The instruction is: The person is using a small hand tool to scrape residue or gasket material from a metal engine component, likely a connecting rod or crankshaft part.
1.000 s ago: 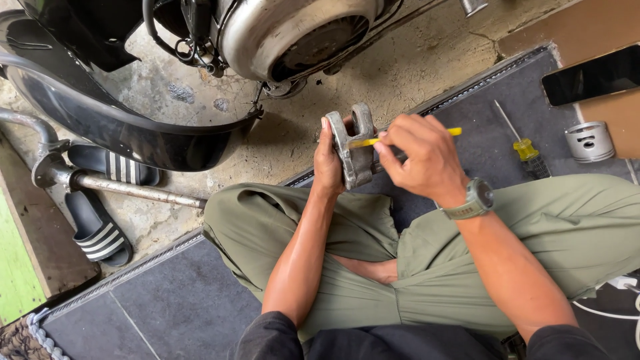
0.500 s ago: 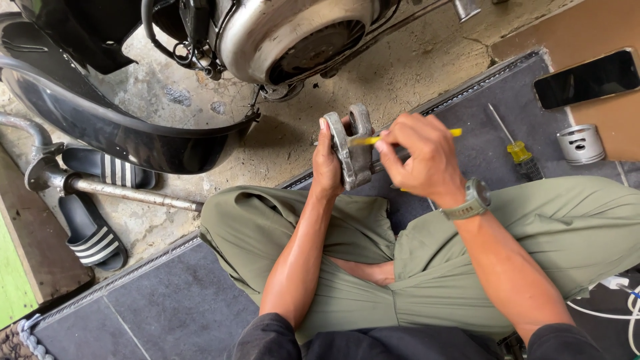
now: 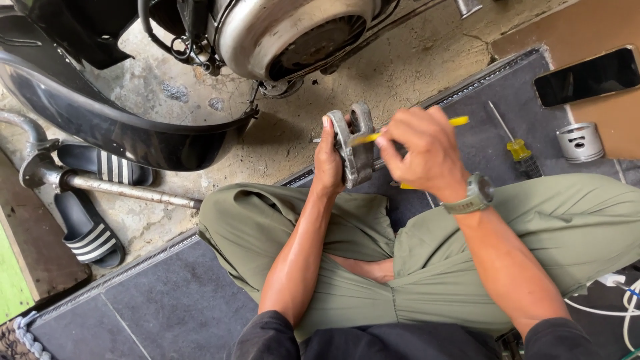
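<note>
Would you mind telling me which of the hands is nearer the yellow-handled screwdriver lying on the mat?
Right. The right hand is just left of the screwdriver; the left hand is farther left.

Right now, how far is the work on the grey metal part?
Done: the metal bracket part is off the scooter and in the left hand. In hand: the right hand works a yellow tool into it. Left: piston and screwdriver lie unused on the mat.
</note>
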